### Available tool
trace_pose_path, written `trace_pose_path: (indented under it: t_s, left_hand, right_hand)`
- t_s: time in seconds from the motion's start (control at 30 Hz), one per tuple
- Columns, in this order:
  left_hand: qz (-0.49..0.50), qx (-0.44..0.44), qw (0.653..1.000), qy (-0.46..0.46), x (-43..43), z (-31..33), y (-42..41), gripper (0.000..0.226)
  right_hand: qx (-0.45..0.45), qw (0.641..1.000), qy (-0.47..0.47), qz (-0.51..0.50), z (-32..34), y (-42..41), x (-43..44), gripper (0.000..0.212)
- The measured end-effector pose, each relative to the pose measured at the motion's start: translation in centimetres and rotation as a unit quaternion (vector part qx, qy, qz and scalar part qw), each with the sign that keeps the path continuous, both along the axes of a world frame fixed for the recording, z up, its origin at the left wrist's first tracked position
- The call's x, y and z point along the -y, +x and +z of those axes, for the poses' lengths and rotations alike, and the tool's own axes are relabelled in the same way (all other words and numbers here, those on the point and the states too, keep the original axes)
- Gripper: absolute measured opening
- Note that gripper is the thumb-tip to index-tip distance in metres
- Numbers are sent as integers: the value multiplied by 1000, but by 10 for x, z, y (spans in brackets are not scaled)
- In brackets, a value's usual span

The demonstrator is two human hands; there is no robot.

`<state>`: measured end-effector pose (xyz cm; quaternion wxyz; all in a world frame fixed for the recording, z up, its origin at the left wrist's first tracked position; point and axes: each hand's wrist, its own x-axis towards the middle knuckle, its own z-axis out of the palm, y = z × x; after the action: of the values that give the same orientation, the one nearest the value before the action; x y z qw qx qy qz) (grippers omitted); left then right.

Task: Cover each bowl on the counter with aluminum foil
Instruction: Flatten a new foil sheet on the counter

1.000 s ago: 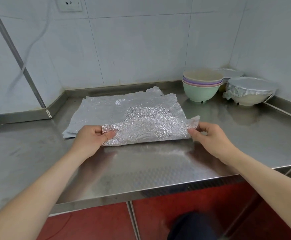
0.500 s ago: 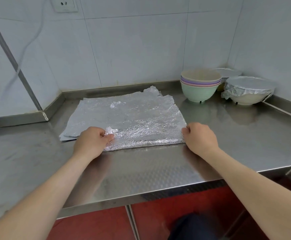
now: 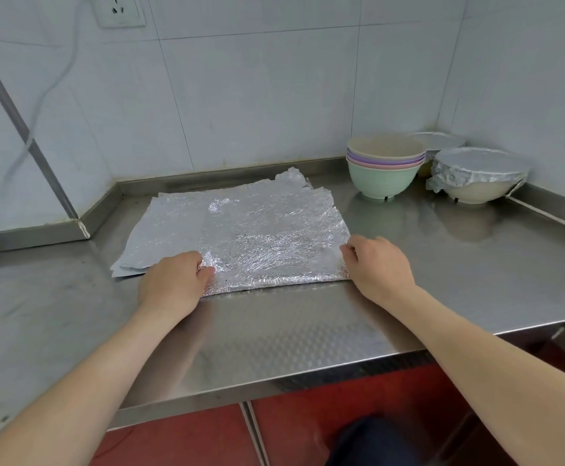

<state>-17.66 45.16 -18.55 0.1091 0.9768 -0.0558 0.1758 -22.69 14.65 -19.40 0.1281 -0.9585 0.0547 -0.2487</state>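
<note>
The foil sheet [image 3: 267,230] lay flat on the worktop [image 3: 308,331] — the left hand [image 3: 173,280] and right hand [image 3: 378,267] each pinched a near corner in a curled grip. Back right, the stacked bowls [image 3: 383,173] stood uncovered beside a foil-covered bowl [image 3: 476,176].

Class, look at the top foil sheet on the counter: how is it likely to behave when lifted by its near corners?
Probably floppy and light: the foil sheet is thin and crinkled, so it should sag between the left hand and right hand pinching its corners. Possibly easy to tear, since its far edge looks ragged.
</note>
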Motion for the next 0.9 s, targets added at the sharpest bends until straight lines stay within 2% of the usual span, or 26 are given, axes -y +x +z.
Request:
trace_pose_path:
  t_s: [0.1,0.2,0.27,0.37,0.5,0.6,0.67,0.73,0.9]
  left_hand:
    - [-9,-20,999,-37,-2,2,1,39]
    - [-15,-31,997,-72,-3,4,0,42]
    - [-16,-40,995,-92,-4,6,-1,45]
    - [-23,-53,994,-98,-4,9,-1,46]
    - [-25,-68,988,-135,-9,8,2,45]
    - [-47,-115,960,-249,-11,14,-1,28]
    - [-62,-162,931,-322,-12,15,-5,37]
    - [-78,-157,931,-319,-14,12,-6,45]
    - [-86,-110,964,-224,-15,7,-9,48]
  right_hand:
    - [-3,994,110,19,3,0,3,26]
    - [-36,985,165,38,4,5,10,17]
    - [-31,989,140,34,3,4,10,23]
    - [41,996,72,36,-1,2,8,21]
    - [41,992,74,93,1,2,9,19]
    - [17,991,107,77,2,4,9,24]
    - [-2,993,107,58,2,6,9,23]
    - [-25,995,87,45,0,8,9,21]
    - [-44,997,45,37,1,9,7,22]
